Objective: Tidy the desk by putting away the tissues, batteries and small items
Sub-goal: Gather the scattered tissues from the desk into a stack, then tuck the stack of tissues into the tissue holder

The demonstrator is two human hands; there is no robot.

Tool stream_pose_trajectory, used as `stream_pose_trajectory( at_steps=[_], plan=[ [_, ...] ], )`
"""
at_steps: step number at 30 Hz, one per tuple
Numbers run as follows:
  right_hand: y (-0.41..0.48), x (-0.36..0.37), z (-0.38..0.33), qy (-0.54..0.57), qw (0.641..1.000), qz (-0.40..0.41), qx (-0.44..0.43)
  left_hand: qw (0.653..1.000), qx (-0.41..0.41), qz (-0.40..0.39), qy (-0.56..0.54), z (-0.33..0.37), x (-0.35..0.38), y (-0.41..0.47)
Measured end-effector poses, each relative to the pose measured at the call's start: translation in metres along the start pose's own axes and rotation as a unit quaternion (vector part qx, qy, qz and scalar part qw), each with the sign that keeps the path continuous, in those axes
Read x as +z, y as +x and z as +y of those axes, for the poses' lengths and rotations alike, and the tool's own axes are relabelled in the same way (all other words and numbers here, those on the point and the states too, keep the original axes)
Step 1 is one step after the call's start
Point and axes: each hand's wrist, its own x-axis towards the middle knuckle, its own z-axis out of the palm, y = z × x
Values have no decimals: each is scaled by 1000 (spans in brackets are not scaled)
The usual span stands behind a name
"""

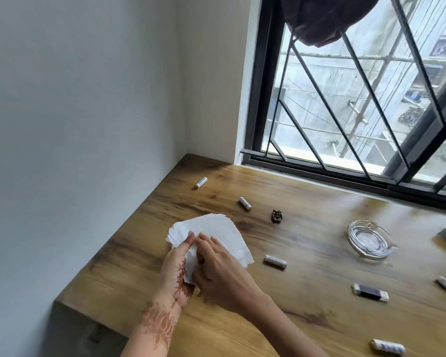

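- Head view: the stack of white paper tissues sits on the left part of the brown wooden desk, near the wall, with both hands on it.
- The left hand pinches the stack's near edge, thumb on top.
- The right hand grips the folded-up edge right beside it, fingers lying over the sheet.
- The white cylindrical batteries are scattered around the desk, one of them just right of the tissues.
- The clear glass ashtray and the small dark metal trinket sit further off, apart from the hands.
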Motion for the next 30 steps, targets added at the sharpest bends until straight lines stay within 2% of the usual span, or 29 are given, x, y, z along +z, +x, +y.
stream_pose_trajectory(
  at_steps=[5, 9, 16, 24, 30],
  plan=[
    [-40, -32, -6, 7, 1000, 9, 23, 999, -40, -15, -27, -34, 16, -6],
    [-84, -61, -5, 21, 996, 32, 80, 997, -57, -33, -28, -66, 33, -17],
    [-153, -100, 20, -5, 979, 101, 174, 994, -88, -56, 42, -130, 71, -39],
    [-218, -167, 62, -12, 923, 250, 292, 986, -134, -66, 78, -175, 146, -34],
    [-259, -236, 122, -27, 849, 347, 397, 981, -120, -121, 87, -207, 198, -15]
  ],
)
